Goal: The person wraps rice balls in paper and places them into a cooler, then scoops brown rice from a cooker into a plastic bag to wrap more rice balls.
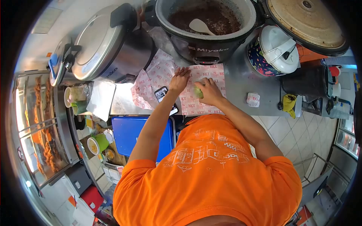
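Note:
My left hand (180, 80) lies on the printed wrapping paper (196, 108), its fingers stretched out near the paper's left edge. To its right, my right hand (209, 91) is closed around a small green cup-like object (198, 91), which is low over or on the same sheet. My fingers partly hide that object, and whatever is inside or under it cannot be seen. More printed paper (145, 84) spreads to the left, with a phone (161, 94) on it beside my left forearm. A small wrapped packet (253, 100) sits on the counter at the right.
A large open rice cooker (209, 47) stands just beyond the paper, with a white rice paddle (201, 26) inside. Another big lidded cooker (109, 45) is at the left. A patterned white-lidded container (273, 52) stands at the right. A blue lid (141, 133) is below the counter edge.

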Demonstrator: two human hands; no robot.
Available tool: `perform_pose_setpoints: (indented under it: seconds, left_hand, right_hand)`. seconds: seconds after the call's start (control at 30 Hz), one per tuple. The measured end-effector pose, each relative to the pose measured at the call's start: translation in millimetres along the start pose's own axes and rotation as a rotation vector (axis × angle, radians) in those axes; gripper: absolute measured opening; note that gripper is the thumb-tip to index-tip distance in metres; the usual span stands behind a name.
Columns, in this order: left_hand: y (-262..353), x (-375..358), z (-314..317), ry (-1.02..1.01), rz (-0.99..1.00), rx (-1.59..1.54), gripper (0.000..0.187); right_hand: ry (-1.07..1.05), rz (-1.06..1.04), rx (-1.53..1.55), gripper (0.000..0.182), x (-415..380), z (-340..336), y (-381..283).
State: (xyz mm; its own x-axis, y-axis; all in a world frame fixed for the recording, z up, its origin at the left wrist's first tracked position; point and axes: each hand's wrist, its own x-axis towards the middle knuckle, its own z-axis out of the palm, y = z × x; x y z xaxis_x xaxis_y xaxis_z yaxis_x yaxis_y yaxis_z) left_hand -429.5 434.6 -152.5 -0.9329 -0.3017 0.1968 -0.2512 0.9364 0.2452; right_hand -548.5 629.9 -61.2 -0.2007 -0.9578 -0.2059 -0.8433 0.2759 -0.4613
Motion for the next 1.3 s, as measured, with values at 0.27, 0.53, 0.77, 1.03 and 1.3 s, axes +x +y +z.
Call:
perform_pose_setpoints:
  seconds: [0.27, 0.53, 0.77, 1.03, 1.3]
  left_hand:
    - [24.1, 9.9, -35.8, -0.028, -0.137, -0.18, 0.016]
    - [15.6, 28.4, -43.9, 0.042, -0.068, -0.315, 0.012]
    - [6.4, 37.7, -65.3, -0.048, -0.386, -0.444, 0.025]
    - [9.5, 38.3, -61.3, -0.145, -0.257, -0.141, 0.017]
    - [10.0, 29.8, -81.3, 0.297, 0.203, 0.042, 0.012]
  right_hand:
    - [0.277, 0.456, 0.058, 0.078, -26.0, -29.0, 108.0]
    - [0.587, 0.188, -0.282, 0.058, 4.1, -30.9, 77.3]
    - [0.554, 0.064, -0.353, 0.034, 16.4, 23.8, 97.7]
    - [0.611, 0.019, -0.249, 0.013, 8.7, 15.4, 91.4]
    - [0.779, -0.119, 0.173, 0.022, -3.9, 9.0, 85.2]
